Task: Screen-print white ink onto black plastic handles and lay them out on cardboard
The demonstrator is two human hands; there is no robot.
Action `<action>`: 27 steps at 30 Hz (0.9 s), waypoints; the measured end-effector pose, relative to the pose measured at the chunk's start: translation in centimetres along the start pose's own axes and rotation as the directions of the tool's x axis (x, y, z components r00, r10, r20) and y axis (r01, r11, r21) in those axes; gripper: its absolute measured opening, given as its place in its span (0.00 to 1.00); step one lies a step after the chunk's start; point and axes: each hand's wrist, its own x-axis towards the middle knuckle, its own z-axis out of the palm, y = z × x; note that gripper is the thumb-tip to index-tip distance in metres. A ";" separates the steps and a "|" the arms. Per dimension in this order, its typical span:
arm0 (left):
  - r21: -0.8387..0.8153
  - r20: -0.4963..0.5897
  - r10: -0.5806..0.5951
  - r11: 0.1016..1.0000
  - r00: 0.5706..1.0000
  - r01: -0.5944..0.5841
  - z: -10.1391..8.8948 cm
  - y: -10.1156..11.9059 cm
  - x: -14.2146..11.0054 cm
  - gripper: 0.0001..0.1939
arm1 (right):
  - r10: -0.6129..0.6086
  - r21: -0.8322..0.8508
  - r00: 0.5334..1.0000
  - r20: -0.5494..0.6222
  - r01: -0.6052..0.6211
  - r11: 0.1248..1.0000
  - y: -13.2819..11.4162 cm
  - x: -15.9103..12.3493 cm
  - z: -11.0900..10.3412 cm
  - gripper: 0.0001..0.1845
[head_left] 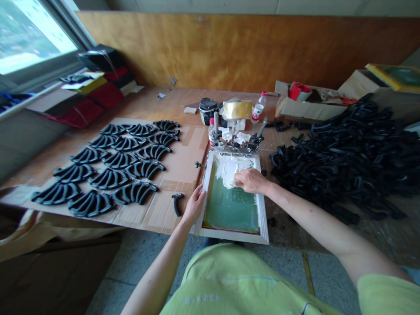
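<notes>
A screen printing frame [236, 236] with a pale border and green mesh [231, 214] lies before me, its far end at a metal hinge clamp [234, 148]. My left hand [196, 203] is closed on the frame's left edge. Over the upper part of the mesh, my right hand [251, 180] grips a white scraper [229, 174], its fingers curled at the right side. White paste [244, 162] is smeared around the scraper and along the frame's far end. One black curved handle-like piece [177, 204] lies left of my left hand.
Rows of black curved pieces [110, 178] lie on cardboard [183, 162] at left. A large heap of black pieces [344, 162] covers the right side. Behind the clamp stand a black tub [208, 109], a tape roll [236, 110] and a bottle [258, 109]. An open carton [302, 109] sits at back right.
</notes>
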 end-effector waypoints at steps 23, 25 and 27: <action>-0.422 -0.099 0.268 0.861 0.958 -0.285 -1.6 15.7 -0.2 0.25 | 0.750 0.384 0.531 -0.394 -0.647 0.659 10.2 -2.2 -2.6 0.15; -0.511 -0.127 0.272 0.806 0.954 -0.298 -0.8 17.0 1.0 0.24 | 0.757 0.360 0.570 -0.319 -0.666 0.653 9.5 -3.8 0.1 0.12; -0.555 -0.178 0.217 0.783 0.960 -0.280 0.3 16.7 1.6 0.23 | 0.640 0.308 0.732 -0.233 -0.568 0.763 7.4 -4.3 3.0 0.11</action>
